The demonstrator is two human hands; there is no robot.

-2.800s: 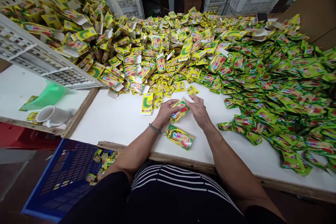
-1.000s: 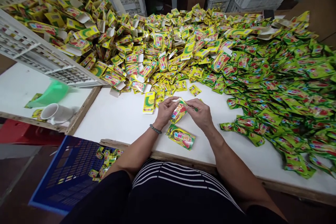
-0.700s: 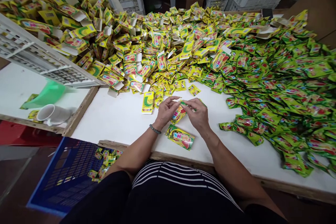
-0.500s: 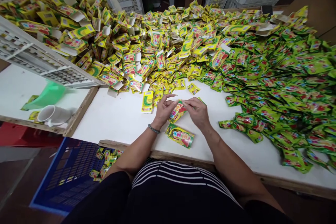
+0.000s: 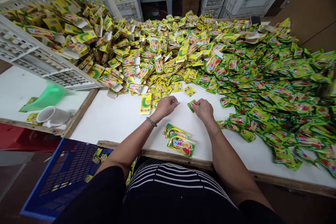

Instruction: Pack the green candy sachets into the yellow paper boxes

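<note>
My right hand (image 5: 204, 111) is closed on a small green sachet (image 5: 192, 105), pinching its right end just above the white table (image 5: 126, 113). To the left, my left hand (image 5: 167, 107) has its fingers curled in, with nothing visible in them; a beaded bracelet is on that wrist. Below the hands, near the table's front edge, lie two flat printed boxes: a front box (image 5: 181, 145) overlaps a rear box (image 5: 170, 130). Left of my left hand is a yellow box (image 5: 145, 103). A yellow sachet (image 5: 189, 91) lies just beyond my hands.
Yellow boxes and sachets (image 5: 157, 47) heap across the back, spilling from a tilted white crate (image 5: 52, 61). Green sachets (image 5: 262, 87) pile on the right. At left are a white mug (image 5: 54, 116) and green scoop (image 5: 48, 97). A blue basket (image 5: 61, 171) stands below the front edge.
The box that both hands held now lies on the table against the other box. My hands have moved apart, and my right hand now has a green sachet.
</note>
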